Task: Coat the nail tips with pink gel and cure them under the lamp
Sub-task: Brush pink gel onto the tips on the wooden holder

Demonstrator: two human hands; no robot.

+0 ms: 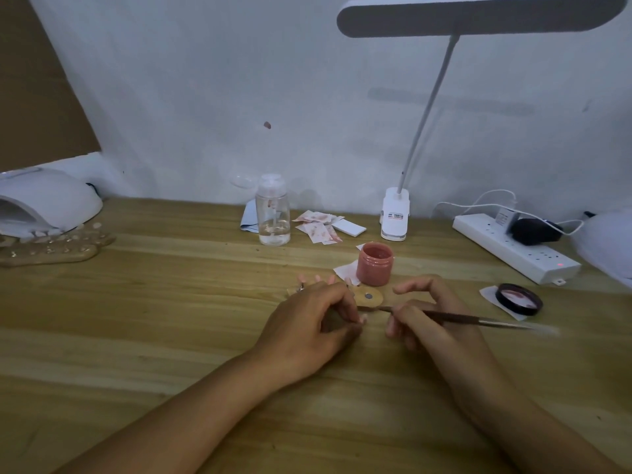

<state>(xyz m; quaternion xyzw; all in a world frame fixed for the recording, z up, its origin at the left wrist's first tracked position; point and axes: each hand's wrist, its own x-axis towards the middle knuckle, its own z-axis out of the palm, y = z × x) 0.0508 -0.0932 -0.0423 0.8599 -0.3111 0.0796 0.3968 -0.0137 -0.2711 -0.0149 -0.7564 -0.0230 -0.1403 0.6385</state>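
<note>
Centrally, brush (461, 317) gripped by right hand (431, 325); nail tip (363, 317) pinched by left hand (307, 328); open pink gel jar (374, 265) just behind.

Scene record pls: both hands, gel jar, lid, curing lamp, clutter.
left hand: grips wooden nail tip holder on the table
right hand: holds brush, tip toward the holder
gel jar: open, pink, upright behind the holder
lid: off, on a paper square, right of the hands
curing lamp: far left, more nail tip holders in front
clutter: pump bottle, stained wipes, desk lamp, power strip by the wall
</note>
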